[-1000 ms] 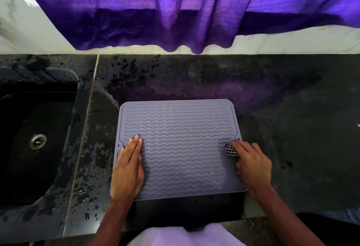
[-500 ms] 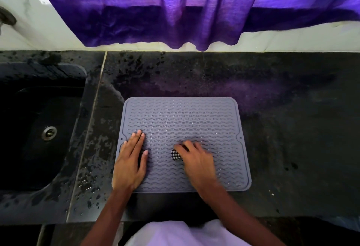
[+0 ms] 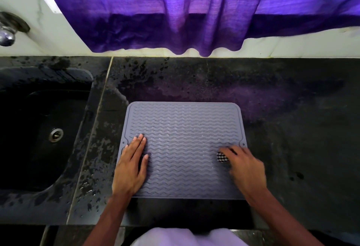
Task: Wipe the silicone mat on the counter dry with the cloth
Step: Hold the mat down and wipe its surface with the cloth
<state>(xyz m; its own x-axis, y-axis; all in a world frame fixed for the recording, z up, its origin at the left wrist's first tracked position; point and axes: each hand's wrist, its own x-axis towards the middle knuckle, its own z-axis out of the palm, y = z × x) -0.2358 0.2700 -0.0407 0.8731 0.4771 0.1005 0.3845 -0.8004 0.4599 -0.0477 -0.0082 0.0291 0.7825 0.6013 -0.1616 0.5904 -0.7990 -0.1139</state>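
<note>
A grey silicone mat (image 3: 183, 128) with wavy ridges lies flat on the black counter (image 3: 292, 128). My left hand (image 3: 132, 166) rests flat on the mat's left side, fingers straight and together. My right hand (image 3: 243, 167) is over the mat's right edge, blurred by motion, fingers curled over a small black-and-white checked cloth (image 3: 222, 157). Only a corner of the cloth shows from under the fingers; the rest is hidden by the hand.
A black sink (image 3: 39, 128) with a metal drain (image 3: 56, 134) lies to the left; water drops dot the counter strip between sink and mat. A metal tap (image 3: 7, 31) sits at far left. A purple curtain (image 3: 194, 12) hangs over the back wall.
My right hand with the cloth went from the mat's right edge to its middle, then back to the right edge. My left hand stayed pressed on the left side.
</note>
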